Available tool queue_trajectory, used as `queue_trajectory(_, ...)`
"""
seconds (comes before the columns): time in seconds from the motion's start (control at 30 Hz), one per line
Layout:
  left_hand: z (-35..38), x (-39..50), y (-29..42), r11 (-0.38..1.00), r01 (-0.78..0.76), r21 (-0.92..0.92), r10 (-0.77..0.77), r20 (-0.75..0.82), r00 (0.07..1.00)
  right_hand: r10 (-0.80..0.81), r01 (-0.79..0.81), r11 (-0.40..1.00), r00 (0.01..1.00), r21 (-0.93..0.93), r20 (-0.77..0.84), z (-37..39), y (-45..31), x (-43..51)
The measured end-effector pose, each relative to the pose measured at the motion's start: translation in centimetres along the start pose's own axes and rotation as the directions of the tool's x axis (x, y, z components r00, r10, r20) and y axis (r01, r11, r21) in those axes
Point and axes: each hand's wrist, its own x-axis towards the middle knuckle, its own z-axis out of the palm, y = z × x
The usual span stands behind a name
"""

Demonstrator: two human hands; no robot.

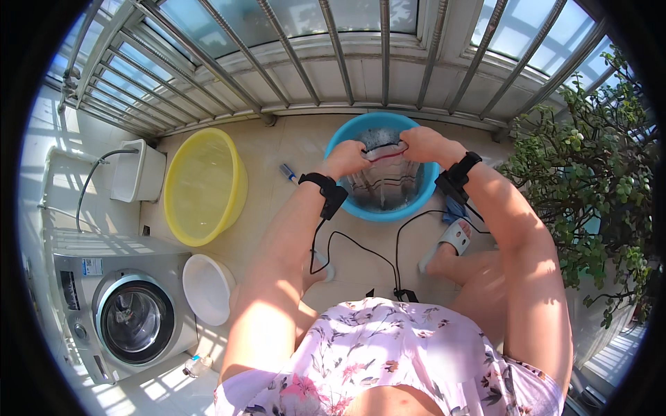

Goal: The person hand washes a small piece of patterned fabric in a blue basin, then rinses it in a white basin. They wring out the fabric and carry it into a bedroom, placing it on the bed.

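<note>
My left hand (347, 157) pinches one end of a wet striped cloth (386, 169) over a blue plastic basin (384, 214). The cloth's other end is gripped by my right hand (425, 144) near the far right rim. Between the two hands runs a dark red stripe along the cloth's upper edge. Its lower part hangs into dark, sudsy water (379, 138), so how far it reaches is hidden. Each wrist wears a black strap with a small box on it.
Left of the blue basin stand a yellow basin (240, 182) holding water, a white basin (208, 288) and a washing machine (130, 312). A blue-headed brush (287, 171) lies on the floor. Black cables (359, 248) trail before me. A leafy potted plant (583, 171) crowds the right; metal bars (385, 57) stand ahead.
</note>
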Motion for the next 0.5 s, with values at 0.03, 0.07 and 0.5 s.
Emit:
queue_trajectory(0.03,-3.0,-0.8,1.7,0.999,0.022,-0.049,-0.023,-0.005,1.0,-0.03,0.029,0.999,0.999,-0.031,-0.038,-3.9,-0.9,-1.0)
queue_trajectory(0.07,-5.8,-1.8,3.4,0.997,-0.036,-0.062,0.03,-0.095,0.995,-0.079,0.081,0.997,0.992,0.018,-0.096,-7.9,-1.6,-2.3)
queue_trajectory(0.5,-33.7,-11.2,21.6,0.935,-0.343,0.09,0.306,-0.695,0.651,0.037,0.156,0.961,0.748,0.229,-0.663,-37.0,-10.5,-14.0)
